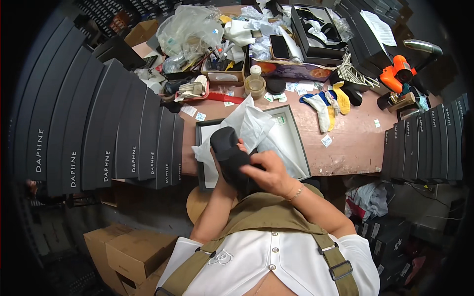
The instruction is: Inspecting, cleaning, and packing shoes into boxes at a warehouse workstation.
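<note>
A black shoe (231, 153) is held up in front of my chest, tilted, above the near edge of the table. My left hand (223, 181) is wrapped round it from below and behind, with fingertips showing past its right side. My right hand (271, 172) is at the shoe's right side, thumb and fingers curled against it; the fingertips are partly hidden. Behind the shoe lies an open dark grey shoe box (302, 148) with a white inside. Crumpled white tissue paper (254, 123) sticks up out of it.
Rows of dark shoe boxes (94, 123) line the left, with more boxes (424, 143) at the right. Gloves (322, 112), a glass jar (254, 88), a phone (280, 48) and an orange tool (395, 74) lie farther back. Cardboard cartons (133, 251) stand at lower left.
</note>
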Available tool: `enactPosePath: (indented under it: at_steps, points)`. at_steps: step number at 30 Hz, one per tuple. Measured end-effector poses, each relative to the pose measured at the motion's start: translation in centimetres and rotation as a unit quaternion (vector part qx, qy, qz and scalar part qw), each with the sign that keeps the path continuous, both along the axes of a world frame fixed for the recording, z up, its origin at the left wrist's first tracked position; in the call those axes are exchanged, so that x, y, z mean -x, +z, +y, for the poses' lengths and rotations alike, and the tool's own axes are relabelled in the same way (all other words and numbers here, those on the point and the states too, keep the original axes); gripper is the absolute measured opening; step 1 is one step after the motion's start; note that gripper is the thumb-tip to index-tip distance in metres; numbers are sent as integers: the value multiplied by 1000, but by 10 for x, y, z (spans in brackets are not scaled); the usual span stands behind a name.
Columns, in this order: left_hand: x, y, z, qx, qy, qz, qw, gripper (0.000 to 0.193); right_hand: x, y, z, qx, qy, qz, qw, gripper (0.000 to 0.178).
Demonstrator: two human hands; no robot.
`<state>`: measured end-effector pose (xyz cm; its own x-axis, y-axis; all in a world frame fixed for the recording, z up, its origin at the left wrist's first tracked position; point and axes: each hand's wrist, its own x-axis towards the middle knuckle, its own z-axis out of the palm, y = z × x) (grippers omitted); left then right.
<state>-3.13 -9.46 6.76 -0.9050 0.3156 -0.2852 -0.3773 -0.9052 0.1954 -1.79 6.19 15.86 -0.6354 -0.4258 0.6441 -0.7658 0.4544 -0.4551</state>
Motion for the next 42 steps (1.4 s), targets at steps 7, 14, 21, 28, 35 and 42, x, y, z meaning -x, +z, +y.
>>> enactPosePath:
  at_steps: [7,14,21,28,35,42]
  points:
    - [21,-28,-5,-299,-51,-47,952,60,-23,12,-14,233,12,-381,895,11]
    - [23,4,-14,-219,19,-117,969,50,-43,-16,68,171,-141,-386,895,30]
    - [12,18,15,-74,-2,-166,983,73,48,-149,181,-27,-378,-150,913,54]
    - [2,56,31,83,-94,-80,989,76,20,28,52,195,70,-408,889,41]
    - [-3,54,23,147,-50,-142,978,76,-1,20,29,291,87,-488,818,29]
    - [-6,76,16,236,-13,-147,960,73,-13,25,17,332,89,-491,801,27]
